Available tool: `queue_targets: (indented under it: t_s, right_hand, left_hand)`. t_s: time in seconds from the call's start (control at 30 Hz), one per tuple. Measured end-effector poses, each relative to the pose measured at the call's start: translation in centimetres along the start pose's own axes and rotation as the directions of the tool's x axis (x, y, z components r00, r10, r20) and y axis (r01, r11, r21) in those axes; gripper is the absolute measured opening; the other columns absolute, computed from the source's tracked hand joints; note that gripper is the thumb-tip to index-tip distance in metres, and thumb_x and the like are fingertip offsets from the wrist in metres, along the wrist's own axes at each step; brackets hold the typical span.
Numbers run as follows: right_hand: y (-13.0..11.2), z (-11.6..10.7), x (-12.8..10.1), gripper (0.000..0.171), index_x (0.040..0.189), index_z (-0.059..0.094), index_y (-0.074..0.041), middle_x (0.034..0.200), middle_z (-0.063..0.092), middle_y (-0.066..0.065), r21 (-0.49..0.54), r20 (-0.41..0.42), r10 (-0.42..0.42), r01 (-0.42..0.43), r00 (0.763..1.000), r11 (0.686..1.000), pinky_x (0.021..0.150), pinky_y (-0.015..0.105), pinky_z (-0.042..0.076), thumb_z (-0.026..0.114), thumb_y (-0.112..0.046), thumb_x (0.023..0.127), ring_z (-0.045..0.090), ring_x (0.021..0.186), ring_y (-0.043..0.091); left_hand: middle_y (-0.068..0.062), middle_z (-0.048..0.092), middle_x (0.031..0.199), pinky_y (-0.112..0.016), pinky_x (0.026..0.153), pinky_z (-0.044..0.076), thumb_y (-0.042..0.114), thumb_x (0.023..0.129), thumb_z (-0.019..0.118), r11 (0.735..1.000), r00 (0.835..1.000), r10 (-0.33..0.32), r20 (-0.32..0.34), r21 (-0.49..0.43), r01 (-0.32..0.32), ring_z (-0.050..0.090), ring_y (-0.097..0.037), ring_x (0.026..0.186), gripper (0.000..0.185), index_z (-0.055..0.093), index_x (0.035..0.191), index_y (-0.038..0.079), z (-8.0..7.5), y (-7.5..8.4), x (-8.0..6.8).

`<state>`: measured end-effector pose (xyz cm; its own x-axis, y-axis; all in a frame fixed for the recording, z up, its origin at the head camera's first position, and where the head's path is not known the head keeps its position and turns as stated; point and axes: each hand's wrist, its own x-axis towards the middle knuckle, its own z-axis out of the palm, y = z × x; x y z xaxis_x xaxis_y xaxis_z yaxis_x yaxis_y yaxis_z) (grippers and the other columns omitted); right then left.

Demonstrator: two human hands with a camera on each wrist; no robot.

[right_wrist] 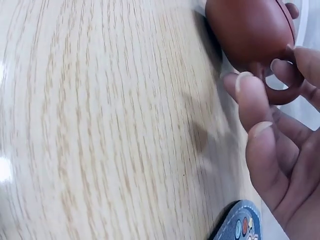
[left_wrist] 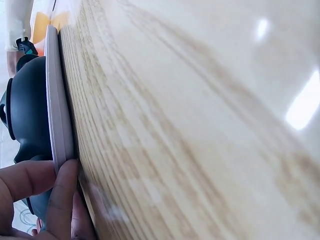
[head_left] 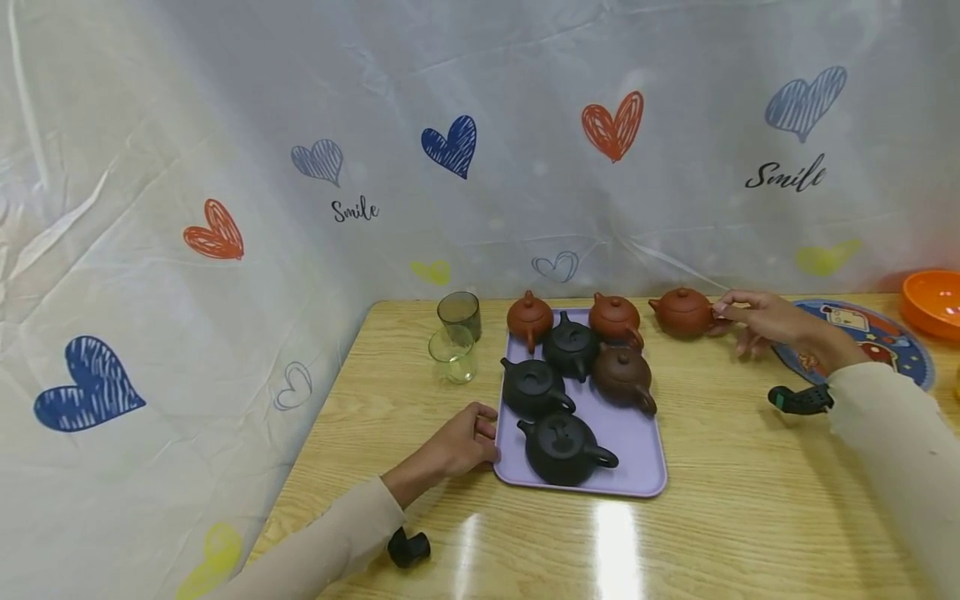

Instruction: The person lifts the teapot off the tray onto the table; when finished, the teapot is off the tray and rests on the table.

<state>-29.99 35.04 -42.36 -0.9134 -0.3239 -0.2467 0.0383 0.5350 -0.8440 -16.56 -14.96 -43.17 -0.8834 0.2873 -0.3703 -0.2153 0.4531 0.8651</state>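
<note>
My left hand (head_left: 462, 442) pinches the near-left rim of a lilac tray (head_left: 636, 454); in the left wrist view the thumb and a finger meet at that rim (left_wrist: 59, 115). On the tray stand three black teapots (head_left: 562, 450), a dark brown teapot (head_left: 621, 377) and two red-brown teapots (head_left: 615, 318) at its far end. Off the tray's far right corner, my right hand (head_left: 776, 321) holds another red-brown teapot (head_left: 682, 313) by its handle. In the right wrist view fingers curl about the loop handle (right_wrist: 285, 96). Whether this pot touches the table I cannot tell.
Two see-through cups, one grey (head_left: 459, 312) and one greenish (head_left: 453, 357), stand left of the tray. A blue patterned mat (head_left: 911, 354) lies behind the right wrist, beside an orange bowl (head_left: 933, 302). A printed sheet (head_left: 525, 225) hangs along the table's far edge.
</note>
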Motion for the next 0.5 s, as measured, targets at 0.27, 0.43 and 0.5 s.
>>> queue_targets:
  t_s: [0.27,0.43,0.5]
  right_hand:
    - [-0.1,0.1,0.7,0.043,0.126,0.052,-0.009,0.098,0.071,-0.002,-0.016,-0.052,0.016,-0.017,0.999,1.000,0.054,0.036,0.056,0.047,-0.046,0.104,0.066,0.062,0.021]
    - [-0.7,0.7,1.0,0.051,0.133,0.049,-0.005,0.102,0.069,-0.004,-0.018,-0.066,0.029,-0.031,0.997,0.999,0.056,0.036,0.057,0.048,-0.047,0.103,0.068,0.066,0.021]
    - [-1.1,0.8,1.0,0.053,0.133,0.048,-0.004,0.108,0.069,-0.001,-0.034,-0.075,0.031,-0.034,0.997,0.999,0.057,0.037,0.058,0.047,-0.047,0.103,0.069,0.069,0.021]
  left_hand:
    - [-0.015,0.052,0.106,-0.033,0.070,0.059,-0.012,0.079,0.067,1.000,1.000,-0.002,0.005,0.006,0.002,0.060,-0.018,0.087,0.059,0.044,0.132,-0.006,-0.1,0.1,0.0]
    - [-0.015,0.052,0.106,-0.034,0.072,0.060,-0.011,0.079,0.067,1.000,1.000,0.006,0.008,0.005,-0.006,0.060,-0.018,0.087,0.059,0.044,0.133,-0.006,-0.1,0.1,-0.2]
    - [-0.015,0.052,0.106,-0.034,0.072,0.060,-0.011,0.079,0.066,1.000,1.000,0.011,0.008,0.001,-0.011,0.060,-0.018,0.087,0.059,0.044,0.133,-0.006,-0.1,0.1,-0.2]
